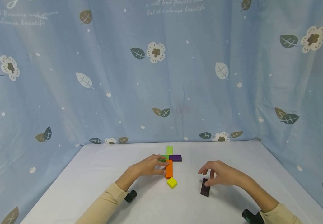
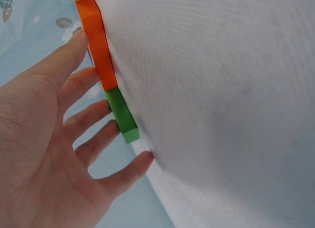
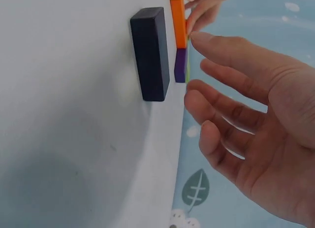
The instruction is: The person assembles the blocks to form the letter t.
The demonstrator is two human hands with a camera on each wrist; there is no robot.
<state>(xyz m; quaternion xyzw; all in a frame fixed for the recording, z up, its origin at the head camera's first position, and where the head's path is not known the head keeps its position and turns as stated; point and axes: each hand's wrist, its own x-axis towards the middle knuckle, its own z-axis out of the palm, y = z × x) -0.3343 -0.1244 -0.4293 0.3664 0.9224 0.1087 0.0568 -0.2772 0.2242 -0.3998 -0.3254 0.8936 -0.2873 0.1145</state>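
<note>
My left hand (image 1: 149, 166) spreads its loosely straight fingers along the left side of an orange block (image 1: 169, 171) and a green block (image 2: 122, 112). Crosswise at the orange block's far end lie the green block and a purple block (image 1: 176, 158), with a lime green block (image 1: 169, 150) beyond. A yellow block (image 1: 172, 183) is turned cornerwise at the near end. Further right, my right hand (image 1: 225, 173) hovers over a dark, nearly black block (image 1: 205, 191), thumb close by it in the head view. In the right wrist view its relaxed fingers (image 3: 221, 97) show apart from that block.
The blocks lie on a white-covered table (image 1: 94, 177). Behind and at both sides hangs a blue curtain (image 1: 116, 77) with leaves and flowers. Black devices are strapped at the left wrist (image 1: 131, 196) and right wrist (image 1: 252, 217).
</note>
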